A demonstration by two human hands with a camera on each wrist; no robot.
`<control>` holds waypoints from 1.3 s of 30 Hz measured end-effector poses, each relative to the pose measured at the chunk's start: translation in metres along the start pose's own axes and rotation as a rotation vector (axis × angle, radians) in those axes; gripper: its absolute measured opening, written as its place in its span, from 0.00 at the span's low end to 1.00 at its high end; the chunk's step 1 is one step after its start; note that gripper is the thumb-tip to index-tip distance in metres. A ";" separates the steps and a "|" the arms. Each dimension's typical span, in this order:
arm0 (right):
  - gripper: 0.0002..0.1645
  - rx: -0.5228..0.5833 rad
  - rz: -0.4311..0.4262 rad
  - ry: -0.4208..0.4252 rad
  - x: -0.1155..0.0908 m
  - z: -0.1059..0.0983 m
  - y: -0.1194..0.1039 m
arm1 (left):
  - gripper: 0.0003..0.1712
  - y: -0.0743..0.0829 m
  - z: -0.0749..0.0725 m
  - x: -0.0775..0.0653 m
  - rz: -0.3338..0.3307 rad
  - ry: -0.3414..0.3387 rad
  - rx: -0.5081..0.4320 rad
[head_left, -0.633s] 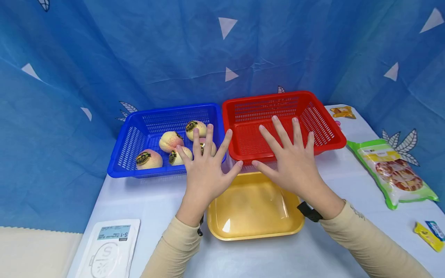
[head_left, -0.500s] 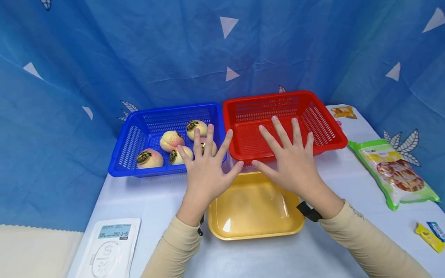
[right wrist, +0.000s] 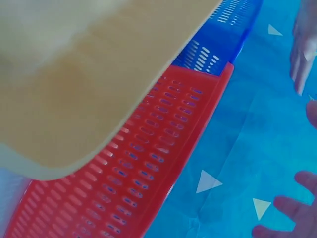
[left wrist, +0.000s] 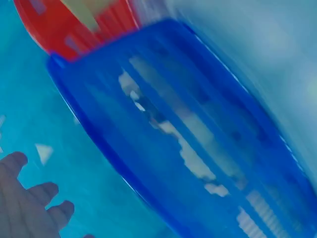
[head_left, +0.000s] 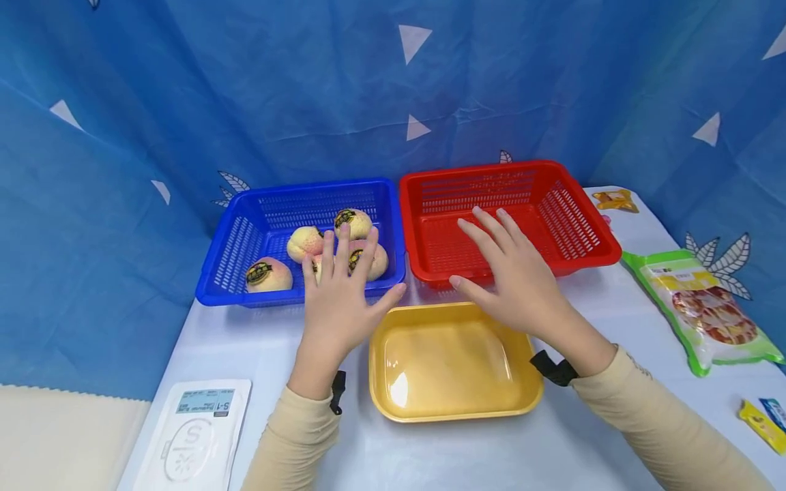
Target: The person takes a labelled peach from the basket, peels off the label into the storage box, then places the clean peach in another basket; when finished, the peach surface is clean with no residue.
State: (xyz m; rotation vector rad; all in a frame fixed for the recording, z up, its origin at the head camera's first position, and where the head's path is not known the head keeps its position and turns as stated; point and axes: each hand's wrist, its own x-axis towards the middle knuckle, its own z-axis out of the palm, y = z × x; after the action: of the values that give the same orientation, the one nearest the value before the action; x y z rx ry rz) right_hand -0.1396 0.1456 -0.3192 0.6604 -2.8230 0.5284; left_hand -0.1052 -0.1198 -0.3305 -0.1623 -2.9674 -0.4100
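My left hand (head_left: 340,303) hovers with fingers spread near the front rim of a blue basket (head_left: 230,296), overlapping some of the peaches in the head view. Several yellow-pink peaches with dark labels, one a peach (head_left: 269,275) at the left, lie in that basket. My right hand (head_left: 522,286), fingers extended and holding nothing, is raised in front of a red basket (head_left: 510,262). Between the wrists stands a shallow yellow tray (head_left: 454,368). The left wrist view is blurred and shows fingertips (left wrist: 62,213) beside the blue basket. In the right wrist view, fingers (right wrist: 292,206) appear at the right edge.
A white flat packet (head_left: 190,436) lies at the front left. On the right are a green-edged food bag (head_left: 706,307), a small yellow packet (head_left: 761,426) and a blue packet (head_left: 775,411). An orange packet (head_left: 616,200) lies beyond the red basket; a blue curtain (head_left: 344,88) hangs behind.
My left hand has shifted left and slightly down, away from the right hand. My right hand has turned a little, its fingers closer together. The whole head view has shifted slightly.
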 end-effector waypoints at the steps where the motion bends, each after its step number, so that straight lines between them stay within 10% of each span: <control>1: 0.53 0.022 -0.008 -0.006 0.002 -0.001 0.000 | 0.52 -0.007 -0.001 -0.001 -0.014 0.001 -0.005; 18: 0.43 0.143 -0.160 -0.338 0.082 0.025 -0.036 | 0.73 -0.119 -0.024 -0.014 -0.389 -0.072 -0.097; 30: 0.36 0.068 -0.364 -0.391 0.127 0.079 -0.061 | 0.77 -0.139 -0.017 -0.016 -0.534 -0.104 -0.126; 39: 0.37 -0.079 -0.311 -0.469 0.143 0.098 -0.075 | 0.84 -0.150 -0.017 -0.016 -0.607 -0.124 -0.145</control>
State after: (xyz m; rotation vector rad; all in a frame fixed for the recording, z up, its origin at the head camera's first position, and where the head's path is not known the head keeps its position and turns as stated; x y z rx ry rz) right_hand -0.2415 -0.0109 -0.3485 1.3278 -3.0394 0.2266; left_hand -0.1058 -0.2691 -0.3563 0.7394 -3.0510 -0.7005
